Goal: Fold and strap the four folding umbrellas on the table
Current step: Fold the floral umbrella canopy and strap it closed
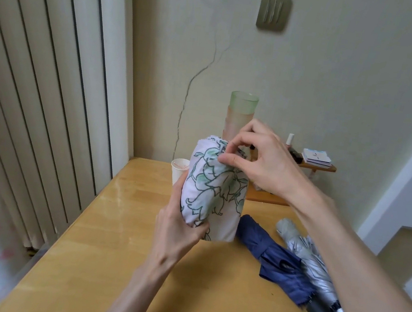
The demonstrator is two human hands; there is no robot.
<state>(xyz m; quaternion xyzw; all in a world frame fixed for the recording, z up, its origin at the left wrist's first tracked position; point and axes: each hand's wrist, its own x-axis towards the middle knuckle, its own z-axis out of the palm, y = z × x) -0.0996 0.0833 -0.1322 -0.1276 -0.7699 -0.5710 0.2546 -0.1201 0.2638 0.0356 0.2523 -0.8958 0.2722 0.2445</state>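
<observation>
I hold a white folding umbrella with a green leaf print (pixel 217 195) upright above the wooden table (pixel 122 249). My left hand (pixel 178 232) grips its lower end. My right hand (pixel 258 159) pinches the fabric near its top with thumb and forefinger. A navy blue umbrella (pixel 272 258) lies loosely folded on the table to the right. Beside it lies a silver-grey umbrella (pixel 309 257) with a black handle toward me, partly hidden under my right forearm. I see no other umbrella.
A white paper cup (pixel 178 170) stands at the table's back, behind the printed umbrella. Stacked tumblers, green on top (pixel 241 113), rise behind it. A small wooden shelf (pixel 319 166) with a bottle and booklets sits by the wall. Vertical blinds (pixel 41 85) hang left.
</observation>
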